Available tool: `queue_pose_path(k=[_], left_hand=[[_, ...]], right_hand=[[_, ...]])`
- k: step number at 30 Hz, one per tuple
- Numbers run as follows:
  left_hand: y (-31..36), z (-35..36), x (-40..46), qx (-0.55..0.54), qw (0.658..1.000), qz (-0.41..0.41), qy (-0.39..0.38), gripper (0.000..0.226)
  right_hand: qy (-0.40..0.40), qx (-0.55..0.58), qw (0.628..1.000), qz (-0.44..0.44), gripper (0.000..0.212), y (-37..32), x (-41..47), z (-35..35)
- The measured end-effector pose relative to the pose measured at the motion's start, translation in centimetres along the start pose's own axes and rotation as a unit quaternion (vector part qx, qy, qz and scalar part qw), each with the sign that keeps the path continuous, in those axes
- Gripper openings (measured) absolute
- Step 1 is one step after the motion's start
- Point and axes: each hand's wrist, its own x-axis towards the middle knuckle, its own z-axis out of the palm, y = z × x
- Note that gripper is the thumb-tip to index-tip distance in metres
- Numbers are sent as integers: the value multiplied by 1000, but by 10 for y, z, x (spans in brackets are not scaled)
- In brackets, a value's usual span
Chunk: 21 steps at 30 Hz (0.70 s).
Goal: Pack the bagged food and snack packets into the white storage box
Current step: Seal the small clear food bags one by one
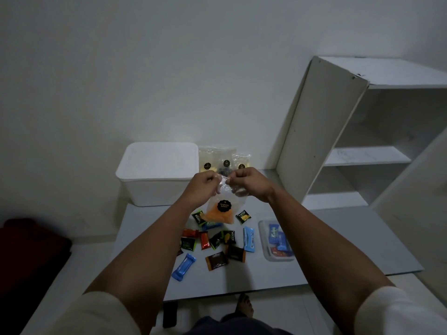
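A clear bag of orange chips [221,212] with a round black label hangs above the board, pinched at its top edge by my left hand [202,186] and my right hand [249,182]. The white storage box [154,180] stands at the back left with its lid on. Three more clear bagged foods [223,157] lean against the wall to the right of the box. Several small snack packets [217,240] in blue, red, green and brown lie scattered on the board below the held bag.
A low grey board [326,240] serves as the work surface. A clear tray [264,240] with blue and red packets sits at the right. A white shelf unit [362,141] stands at the back right. A dark red cushion [29,247] lies at the left. A foot [244,308] shows below the board's front edge.
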Motion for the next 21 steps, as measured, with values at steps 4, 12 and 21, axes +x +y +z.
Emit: queue_pose_path(k=[4,12,21], left_hand=[[0,-4,3,8,1000,5,-6,28],[4,0,1,-52,998,-26,-8,19],[3,-6,6,-71,997,-26,11,22]], right_hand=[[24,4,1000,-12,31,0,-1,2],[-2,46,999,-5,18,0,-5,5],[16,110,994,-10,14,7,-15,2]])
